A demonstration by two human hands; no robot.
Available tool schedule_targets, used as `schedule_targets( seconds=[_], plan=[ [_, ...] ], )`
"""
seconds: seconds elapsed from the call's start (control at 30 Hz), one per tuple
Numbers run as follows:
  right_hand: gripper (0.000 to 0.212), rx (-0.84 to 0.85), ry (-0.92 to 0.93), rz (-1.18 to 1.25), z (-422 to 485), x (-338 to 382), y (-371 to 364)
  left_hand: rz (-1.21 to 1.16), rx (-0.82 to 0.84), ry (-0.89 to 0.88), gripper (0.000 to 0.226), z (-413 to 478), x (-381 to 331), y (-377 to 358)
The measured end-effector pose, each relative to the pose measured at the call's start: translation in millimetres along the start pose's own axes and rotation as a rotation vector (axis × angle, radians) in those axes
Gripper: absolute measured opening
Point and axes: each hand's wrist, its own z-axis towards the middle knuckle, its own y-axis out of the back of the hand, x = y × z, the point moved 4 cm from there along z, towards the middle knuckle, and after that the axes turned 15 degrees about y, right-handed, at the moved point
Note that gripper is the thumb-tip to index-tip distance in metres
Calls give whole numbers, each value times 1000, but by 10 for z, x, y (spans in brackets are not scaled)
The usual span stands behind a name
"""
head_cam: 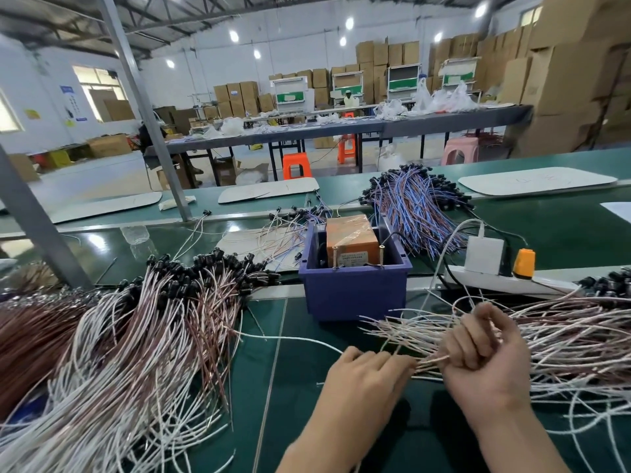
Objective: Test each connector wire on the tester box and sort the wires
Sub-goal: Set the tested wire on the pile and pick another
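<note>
In front of the bin [355, 295], nearest the desk's [300, 397] front edge, the left hand [368, 373] and right hand [485, 353] meet on one bundle of wires [563, 339]. The right grip is curled round the bundle near its bare ends; the left grip pinches those ends just beside it. The bundle fans out right of the bin and runs off the right edge.

Front-left of the bin lies a heap [136, 336] of white and brown wires, its black connectors toward the bin's left side. Between heap and hands a strip of bare green desk leads up to the bin's front wall, crossed by single thin wires.

The orange tester [353, 240] stands inside the bin. Just right of the bin a power strip [491, 283] carries a white adapter [485, 254] and an orange plug [524, 262]. Behind-right of the bin, blue wires [416, 206] pile against it. Farther behind the bin, white boards [269, 191] lie flat.
</note>
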Motion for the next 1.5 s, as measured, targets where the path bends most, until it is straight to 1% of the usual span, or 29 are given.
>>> schedule_targets(
  seconds=[0.07, 0.13, 0.17, 0.23, 0.3, 0.37, 0.43, 0.53, 0.63, 0.67, 0.73, 0.77, 0.8, 0.83, 0.87, 0.9, 0.97, 1.0, 1.07, 1.13, 1.2, 1.27, 1.37, 1.5],
  plan=[
    [16, -19, 26, 25, 20, 48, 27, -11, 0, 43, 27, 6, 72, 54],
    [22, -24, 37, 16, 31, 67, 42, -18, -11, 80, 25, 33, 173, 127],
    [26, -17, 38, -2, 32, 68, 37, -46, -18, 106, 22, 48, 242, 177],
    [28, 19, 29, -64, 19, 37, 2, -139, -60, 193, 14, 80, 404, 346],
    [31, 92, 9, -160, -8, -47, -34, -234, -175, 328, 17, 112, 595, 598],
    [35, 185, -14, -271, -41, -153, -57, -384, -288, 477, 22, 183, 757, 892],
    [36, 250, -42, -400, -79, -255, -64, -509, -398, 545, 23, 311, 876, 1185],
    [36, 340, -56, -606, -107, -351, -71, -553, -487, 589, 24, 704, 1058, 1523],
    [30, 413, -44, -714, -99, -392, -88, -532, -519, 698, 26, 1427, 1384, 1699],
    [29, 431, -41, -728, -97, -398, -94, -515, -492, 739, 27, 1730, 1520, 1717],
    [29, 450, -44, -732, -95, -417, -88, -379, -382, 843, 32, 2264, 1782, 1725],
    [28, 459, -50, -729, -88, -424, -80, -329, -329, 911, 43, 2435, 1901, 1712],
    [28, 466, -53, -729, -75, -425, -70, -303, -285, 979, 53, 2541, 1991, 1689],
    [27, 473, -53, -732, -56, -426, -56, -281, -256, 1028, 57, 2585, 2073, 1662],
    [28, 476, -56, -734, -39, -432, -43, -272, -254, 1046, 57, 2577, 2129, 1635],
    [28, 478, -62, -733, -26, -437, -32, -260, -260, 1032, 53, 2536, 2161, 1602],
    [28, 483, -70, -739, -14, -448, -27, -242, -191, 938, 44, 2398, 2225, 1444],
    [28, 490, -66, -753, -13, -449, -25, -238, -115, 902, 40, 2285, 2255, 1351],
    [24, 525, -40, -794, -15, -447, -24, -205, 69, 897, 33, 1986, 2352, 1189],
    [27, 571, 10, -860, -25, -447, -18, -135, 171, 942, 24, 1677, 2512, 1133],
    [34, 625, 57, -939, -61, -455, -31, -60, 240, 979, 30, 1391, 2680, 1145],
    [37, 688, 88, -1018, -120, -483, -57, 3, 327, 984, 31, 1134, 2796, 1160],
    [35, 767, 119, -1124, -183, -525, -67, 186, 447, 881, 31, 847, 2799, 1132],
    [34, 794, 132, -1182, -215, -538, -54, 522, 519, 746, 35, 619, 2688, 993]
  ],
)
